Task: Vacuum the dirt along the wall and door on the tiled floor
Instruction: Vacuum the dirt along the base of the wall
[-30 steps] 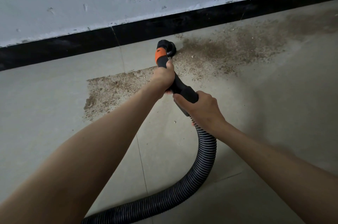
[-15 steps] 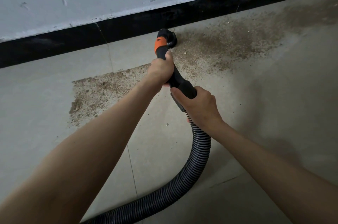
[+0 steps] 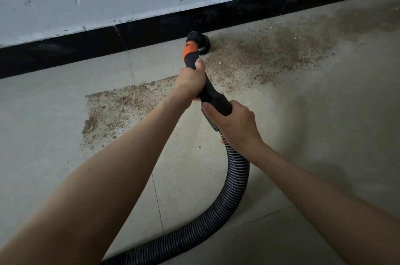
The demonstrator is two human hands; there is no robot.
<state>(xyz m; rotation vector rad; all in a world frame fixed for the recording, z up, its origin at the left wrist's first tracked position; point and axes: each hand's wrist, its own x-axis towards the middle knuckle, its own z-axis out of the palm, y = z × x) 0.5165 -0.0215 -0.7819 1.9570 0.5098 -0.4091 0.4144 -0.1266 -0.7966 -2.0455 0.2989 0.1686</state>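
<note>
Both hands held the black vacuum wand point(image 3: 213, 98). The left hand point(image 3: 190, 83) wrapped round it near the orange ring point(image 3: 189, 49); the right hand point(image 3: 236, 123) gripped it lower, where the hose point(image 3: 234, 180) began. The brush head point(image 3: 200, 42) sat by the black baseboard point(image 3: 86, 48), touching the brown dirt point(image 3: 259, 52).

2 hands point(image 3: 190, 83) point(image 3: 236, 124), 1 vac hose point(image 3: 236, 180), 1 brush nozzle point(image 3: 200, 45), 2 dirt patches point(image 3: 129, 109) point(image 3: 270, 52).

tiled floor point(image 3: 54, 134) carries dirt point(image 3: 270, 52) and hose point(image 3: 216, 210).
</note>
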